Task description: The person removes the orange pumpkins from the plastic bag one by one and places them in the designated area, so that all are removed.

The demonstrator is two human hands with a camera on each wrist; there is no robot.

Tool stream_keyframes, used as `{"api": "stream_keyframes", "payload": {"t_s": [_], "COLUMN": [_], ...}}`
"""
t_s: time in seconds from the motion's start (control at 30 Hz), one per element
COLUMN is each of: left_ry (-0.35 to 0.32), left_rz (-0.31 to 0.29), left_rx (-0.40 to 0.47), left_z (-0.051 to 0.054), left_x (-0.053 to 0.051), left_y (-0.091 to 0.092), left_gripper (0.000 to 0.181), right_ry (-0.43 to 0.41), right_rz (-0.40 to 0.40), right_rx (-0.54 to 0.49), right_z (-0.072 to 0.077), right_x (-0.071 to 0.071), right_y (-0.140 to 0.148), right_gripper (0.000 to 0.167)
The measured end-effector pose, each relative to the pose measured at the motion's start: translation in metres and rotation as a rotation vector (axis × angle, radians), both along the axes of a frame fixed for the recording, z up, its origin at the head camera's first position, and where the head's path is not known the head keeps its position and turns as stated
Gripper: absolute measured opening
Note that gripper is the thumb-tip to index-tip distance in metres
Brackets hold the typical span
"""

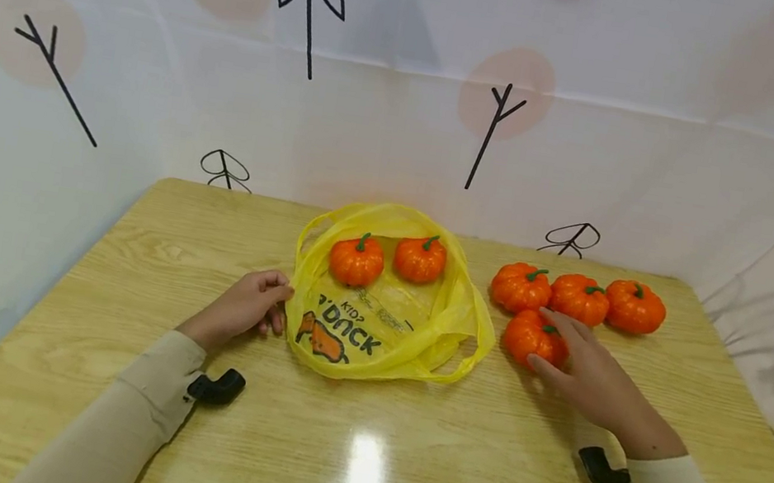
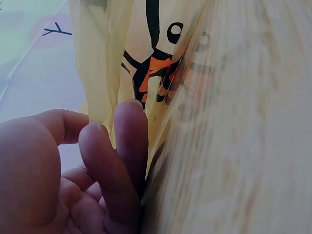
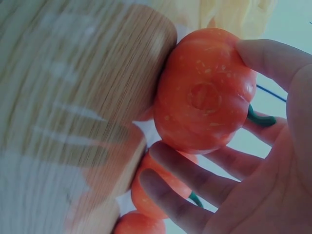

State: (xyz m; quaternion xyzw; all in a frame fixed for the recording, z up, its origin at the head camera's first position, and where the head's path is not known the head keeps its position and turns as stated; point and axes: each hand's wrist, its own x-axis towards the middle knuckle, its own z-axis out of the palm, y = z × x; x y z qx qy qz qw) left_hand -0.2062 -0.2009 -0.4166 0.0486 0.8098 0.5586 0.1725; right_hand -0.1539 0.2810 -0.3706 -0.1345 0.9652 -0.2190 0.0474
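A yellow plastic bag lies wide open on the table, with printed lettering and an orange cartoon figure. Inside it sit two orange toy pumpkins, one on the left and one on the right. My left hand pinches the bag's left rim; in the left wrist view, yellow film passes between the fingers. On the right, my right hand holds a pumpkin between the thumb and fingers. Its green stem shows beside my palm in the right wrist view.
Behind my right hand, three more pumpkins stand in a row: left, middle and right. The wooden table ends at a white patterned cloth. A bag handle droops toward the right.
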Motion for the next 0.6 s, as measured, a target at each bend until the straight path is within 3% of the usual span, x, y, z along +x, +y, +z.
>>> {"api": "stream_keyframes", "payload": {"t_s": [0.6], "left_ry": [-0.003], "left_rz": [0.002], "left_rx": [-0.002], "left_z": [0.0025], "left_x": [0.0001], "left_y": [0.0011], "left_gripper": [0.025], "right_ry": [0.002], "right_rz": [-0.014], "right_rx": [0.018], "right_z": [-0.0015], "right_x": [0.001], "right_y": [-0.0011], "right_gripper": [0.076]}}
